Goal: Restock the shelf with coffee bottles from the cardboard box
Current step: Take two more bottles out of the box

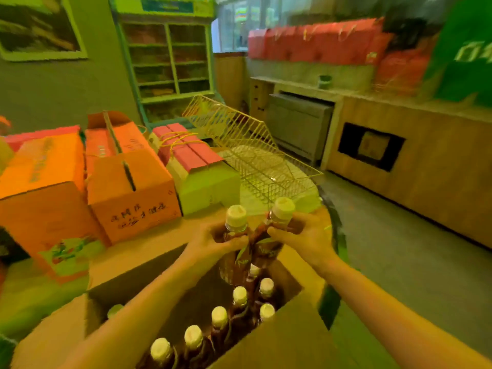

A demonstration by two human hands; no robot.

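Capped coffee bottles point(193, 339) stand in the open cardboard box point(279, 339), below both hands. Left hand point(213, 242) fingers clamp one bottle point(235, 235); right hand point(306, 235) fingers clamp another bottle point(277, 227), touching it. Beyond the fingers lies a wire rack point(255, 158).

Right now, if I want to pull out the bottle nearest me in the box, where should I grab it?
Probably grab the bottle by its neck, just under the pale cap, reaching straight down from above. It stands upright in the cardboard box, with another bottle right beside it, so only the top is free to hold.
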